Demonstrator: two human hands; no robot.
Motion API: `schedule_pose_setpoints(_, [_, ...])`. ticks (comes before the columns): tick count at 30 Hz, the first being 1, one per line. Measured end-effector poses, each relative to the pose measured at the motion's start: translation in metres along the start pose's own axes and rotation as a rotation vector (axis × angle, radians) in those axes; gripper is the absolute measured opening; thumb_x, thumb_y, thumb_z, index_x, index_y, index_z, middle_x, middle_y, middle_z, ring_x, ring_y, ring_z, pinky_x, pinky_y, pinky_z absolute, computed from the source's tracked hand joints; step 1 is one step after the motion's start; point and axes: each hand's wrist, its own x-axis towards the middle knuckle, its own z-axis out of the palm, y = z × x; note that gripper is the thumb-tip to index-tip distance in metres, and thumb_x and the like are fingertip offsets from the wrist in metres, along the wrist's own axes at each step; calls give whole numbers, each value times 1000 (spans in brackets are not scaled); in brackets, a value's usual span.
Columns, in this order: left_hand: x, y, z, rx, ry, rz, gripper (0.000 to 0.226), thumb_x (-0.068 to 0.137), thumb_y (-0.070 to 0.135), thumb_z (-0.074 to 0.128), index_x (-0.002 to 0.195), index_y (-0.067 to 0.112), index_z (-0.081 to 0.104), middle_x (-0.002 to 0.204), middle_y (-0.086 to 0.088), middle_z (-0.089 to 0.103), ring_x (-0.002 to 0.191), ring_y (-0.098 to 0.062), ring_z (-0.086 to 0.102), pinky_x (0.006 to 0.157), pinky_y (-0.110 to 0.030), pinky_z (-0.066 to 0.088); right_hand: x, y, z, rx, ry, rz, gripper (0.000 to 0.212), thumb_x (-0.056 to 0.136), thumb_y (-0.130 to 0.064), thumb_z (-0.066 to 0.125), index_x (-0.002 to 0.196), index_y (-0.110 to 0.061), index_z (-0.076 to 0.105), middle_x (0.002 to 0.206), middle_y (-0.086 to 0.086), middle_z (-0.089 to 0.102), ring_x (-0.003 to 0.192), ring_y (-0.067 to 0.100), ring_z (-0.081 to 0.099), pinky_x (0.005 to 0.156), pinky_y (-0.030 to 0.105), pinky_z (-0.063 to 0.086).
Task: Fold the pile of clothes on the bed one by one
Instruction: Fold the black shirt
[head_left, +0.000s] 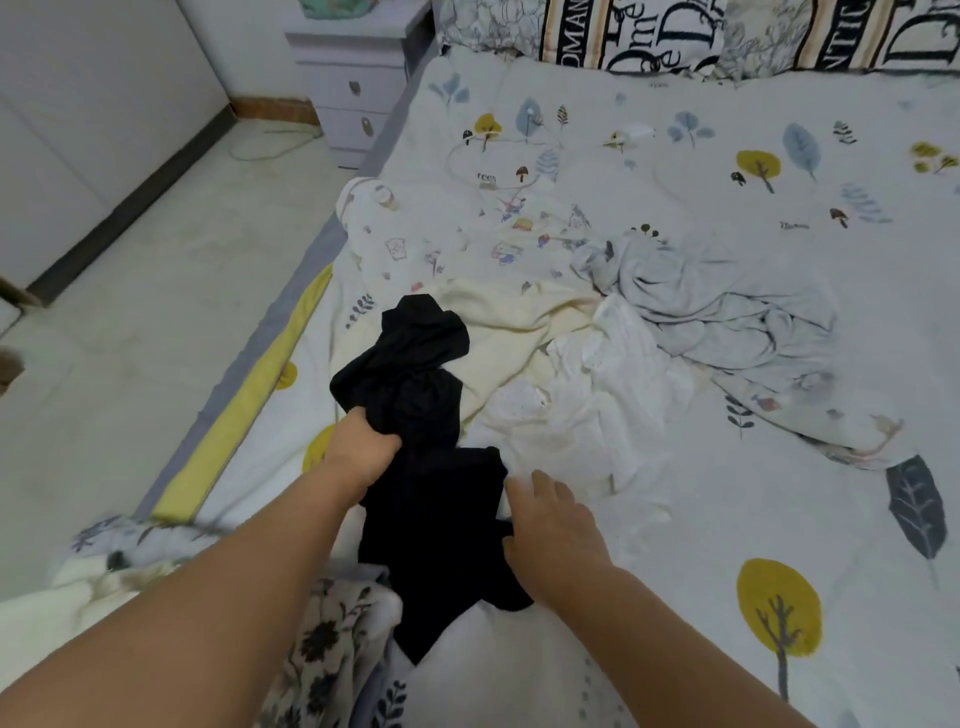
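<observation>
Black garment (415, 467) lies crumpled on the bed (727, 493), directly ahead of the person and between the two hands. Its long axis runs near-to-far, leaning slightly left at the far end. The near end trails down toward the person's body; the far end bunches up over a cream garment (519, 322).

Left hand (358, 452) grips the black fabric about midway along its left edge, fingers curled into a bunched fold. Right hand (550, 525) sits at the garment's right edge, nearer the person than the left. Its fingers are spread and fairly straight, touching or resting at the edge; no clear pinch is visible. The hands are apart, with the garment's width between them.

Rest of the pile lies beyond and to the right: white garment (597, 405) just beside the black one, grey-blue garment (727, 312) further right, and a printed cream piece (441, 244) at the far side. A floral piece (322, 649) sits near the left forearm.

Judgement: still the spread-out step for this item, with no fold made yet. The far bunched end is the problem part, and the left hand is nearer to it. Likely need: pull that end along the long axis to flatten it while the right hand anchors the near edge. Risk: dragging the cream garment along, since the black one overlaps it.
</observation>
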Motion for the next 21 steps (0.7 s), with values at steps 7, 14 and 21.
schedule_pose_setpoints(7, [-66, 72, -69, -444, -328, 191, 30, 66, 1, 49, 89, 16, 62, 76, -3, 61, 69, -17, 59, 58, -21, 45, -27, -18, -55, 374, 170, -27, 86, 90, -37, 55, 148, -27, -7, 155, 4, 5, 141, 21, 16, 112, 33, 25])
schedule_pose_setpoints(14, [-155, 136, -141, -572, -599, 430, 46, 47, -5, 38, 86, 5, 59, 65, -3, 57, 57, -11, 55, 46, -15, 41, -89, -51, -158, 808, 429, -200, 121, 64, -47, 79, 139, -50, -16, 155, -17, -11, 142, 3, -4, 111, 26, 13])
schedule_pose_setpoints(21, [-234, 198, -198, -645, -624, 573, 23, 59, 0, 45, 74, 9, 60, 69, -6, 62, 64, -14, 60, 57, -19, 48, -178, -67, -244, 782, 296, -264, 40, 71, -30, 76, 102, -24, 51, 97, -7, 59, 93, 11, 57, 84, 31, 49])
